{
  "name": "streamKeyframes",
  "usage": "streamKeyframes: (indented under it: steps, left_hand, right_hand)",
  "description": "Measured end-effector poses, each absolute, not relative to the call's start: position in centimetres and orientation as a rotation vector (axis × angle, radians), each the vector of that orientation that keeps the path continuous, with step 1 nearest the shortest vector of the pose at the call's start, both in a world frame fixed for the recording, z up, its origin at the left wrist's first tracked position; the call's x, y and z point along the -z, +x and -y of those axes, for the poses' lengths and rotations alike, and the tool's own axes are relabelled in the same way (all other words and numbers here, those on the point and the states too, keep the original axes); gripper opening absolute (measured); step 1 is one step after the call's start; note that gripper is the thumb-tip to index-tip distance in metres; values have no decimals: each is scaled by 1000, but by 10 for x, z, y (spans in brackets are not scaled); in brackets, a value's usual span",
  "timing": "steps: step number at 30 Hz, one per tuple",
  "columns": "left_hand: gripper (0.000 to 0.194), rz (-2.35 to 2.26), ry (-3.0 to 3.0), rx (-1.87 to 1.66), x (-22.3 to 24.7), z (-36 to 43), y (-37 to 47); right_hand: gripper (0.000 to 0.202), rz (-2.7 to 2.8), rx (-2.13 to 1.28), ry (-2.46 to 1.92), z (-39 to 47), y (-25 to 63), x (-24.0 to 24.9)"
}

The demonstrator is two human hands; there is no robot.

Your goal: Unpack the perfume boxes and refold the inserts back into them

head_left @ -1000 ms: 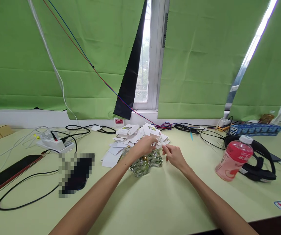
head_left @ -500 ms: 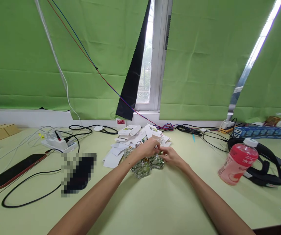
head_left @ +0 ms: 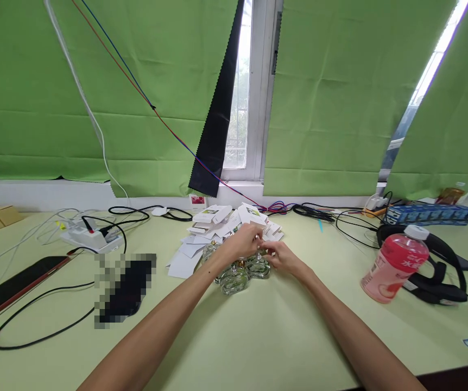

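Observation:
Several clear glass bottles with greenish tints, like perfume bottles, stand in a cluster at the middle of the table; the front bottle (head_left: pixel 234 281) and a right-hand bottle (head_left: pixel 257 266) show best. My left hand (head_left: pixel 247 240) is over the cluster, its fingers curled together in a pinch. Touching or nearly touching its fingertips, my right hand (head_left: pixel 282 257) comes in from the right with thumb and fingers closed, just beside the right-hand bottle. What either hand pinches is too small and covered to make out. Behind them lies a heap of white cardboard boxes (head_left: pixel 212 214), some flattened.
A pink drink bottle (head_left: pixel 394 264) and a black headset (head_left: pixel 441 288) stand at the right, a blue patterned box (head_left: pixel 429 214) behind. At left are a power strip (head_left: pixel 91 238), a phone (head_left: pixel 22 285), a pixelated dark object (head_left: pixel 126 290) and loose cables. Green blinds (head_left: pixel 156 146) hang behind.
The view has shifted slightly, moving the whole scene a little left and up. Both hands keep nearly the same pinching pose over the bottles.

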State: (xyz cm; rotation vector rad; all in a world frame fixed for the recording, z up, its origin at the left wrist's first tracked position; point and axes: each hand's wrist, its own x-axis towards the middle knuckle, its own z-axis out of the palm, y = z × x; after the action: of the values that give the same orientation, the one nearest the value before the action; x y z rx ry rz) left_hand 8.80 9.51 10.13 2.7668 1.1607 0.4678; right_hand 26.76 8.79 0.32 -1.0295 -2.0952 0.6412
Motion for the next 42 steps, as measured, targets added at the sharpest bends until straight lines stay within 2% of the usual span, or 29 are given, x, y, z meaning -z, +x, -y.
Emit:
streamKeyframes:
  steps: [3,6,13,21,27,42]
  left_hand:
    - [22,-1236,2787,-500,-125,-100,83]
    - [18,-1272,2793,-381,-134,-104,70]
    - [18,-1336,2750,-224,-100,-101,49]
    - [13,-1110,2804,-348,-94,-94,86]
    - [22,-1079,2862,-330,-80,-105,94]
    - [26,-1146,2997,-231,-75,-99,95]
  right_hand:
    - [25,2074,-662,-1054,-86,268,-5]
    - [27,2059,-670,-1055,-84,268,-6]
    - [31,2070,-675,-996,-82,267,-7]
    - [38,2081,-696,-1027,-84,268,-4]
    - [37,2106,-637,-1019,-87,269,-3]
    - [41,2114,-554,-908,-89,269,2]
